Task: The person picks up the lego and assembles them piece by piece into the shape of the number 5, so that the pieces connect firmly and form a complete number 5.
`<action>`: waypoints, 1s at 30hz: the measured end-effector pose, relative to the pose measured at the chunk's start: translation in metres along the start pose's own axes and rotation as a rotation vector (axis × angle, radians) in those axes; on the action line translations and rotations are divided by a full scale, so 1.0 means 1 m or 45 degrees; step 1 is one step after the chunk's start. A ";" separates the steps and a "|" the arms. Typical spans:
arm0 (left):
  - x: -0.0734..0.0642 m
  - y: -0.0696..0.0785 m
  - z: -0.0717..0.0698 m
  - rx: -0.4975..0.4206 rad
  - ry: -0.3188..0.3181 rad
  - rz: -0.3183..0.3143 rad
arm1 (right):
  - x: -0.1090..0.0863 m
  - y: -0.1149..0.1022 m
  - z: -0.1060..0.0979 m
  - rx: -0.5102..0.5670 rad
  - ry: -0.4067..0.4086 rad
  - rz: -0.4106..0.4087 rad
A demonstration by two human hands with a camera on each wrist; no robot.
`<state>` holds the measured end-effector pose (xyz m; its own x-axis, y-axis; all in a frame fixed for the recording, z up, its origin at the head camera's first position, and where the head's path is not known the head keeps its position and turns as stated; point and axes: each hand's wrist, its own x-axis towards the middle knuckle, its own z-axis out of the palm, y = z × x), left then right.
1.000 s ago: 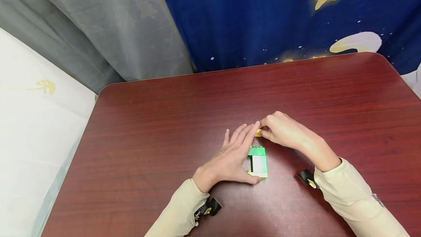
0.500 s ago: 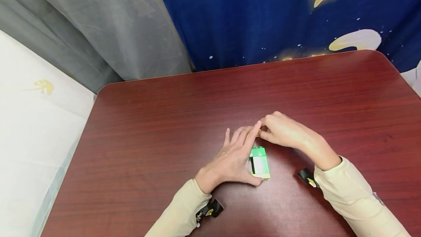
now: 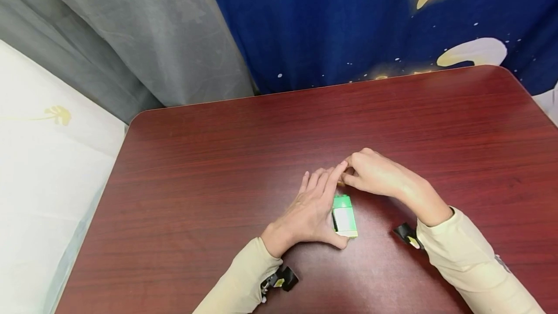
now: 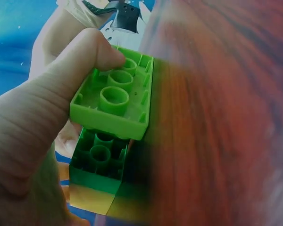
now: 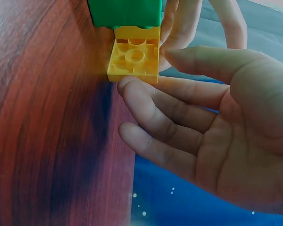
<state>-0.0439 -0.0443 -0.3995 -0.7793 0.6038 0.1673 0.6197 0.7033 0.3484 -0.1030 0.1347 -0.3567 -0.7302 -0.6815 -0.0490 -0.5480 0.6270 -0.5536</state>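
A toy build of plastic building bricks [image 3: 344, 219], green with a pale face, stands on the table under my left hand [image 3: 307, 212]. In the left wrist view, the left thumb presses the hollow underside of a light green brick [image 4: 108, 120], its fingers reaching along the far side. Beyond it come a dark green brick [image 4: 95, 184] and a yellow part [image 4: 92, 200]. My right hand [image 3: 379, 173] pinches a yellow brick [image 5: 132, 70] at the build's far end; its tube-and-rib underside shows in the right wrist view, right beside a green brick [image 5: 127, 12]. The left fingers mostly hide this brick in the head view.
The reddish-brown wooden table [image 3: 218, 159] extends all round the hands. Behind it hang a grey curtain [image 3: 183, 38] and a blue curtain with stars [image 3: 327, 23]. A white sheet [image 3: 56, 183] hangs at the left. Black wrist cameras [image 3: 407, 234] sit under both sleeves.
The yellow brick has gone mostly out of sight behind the left fingers. The left hand and the build have shifted slightly right in the head view. The right hand stays nearly in place.
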 end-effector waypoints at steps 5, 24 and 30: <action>0.001 -0.001 -0.003 -0.001 0.095 0.015 | -0.001 -0.004 0.000 0.042 -0.052 -0.031; -0.032 -0.027 -0.062 -0.176 -0.204 -0.462 | 0.005 -0.014 0.016 0.032 -0.071 0.020; -0.040 -0.019 -0.058 -0.130 -0.295 -0.407 | 0.003 -0.015 0.016 0.006 -0.034 -0.003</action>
<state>-0.0297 -0.1040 -0.3597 -0.8827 0.4372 -0.1724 0.3278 0.8356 0.4408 -0.0899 0.1172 -0.3618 -0.7179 -0.6926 -0.0700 -0.5477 0.6240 -0.5574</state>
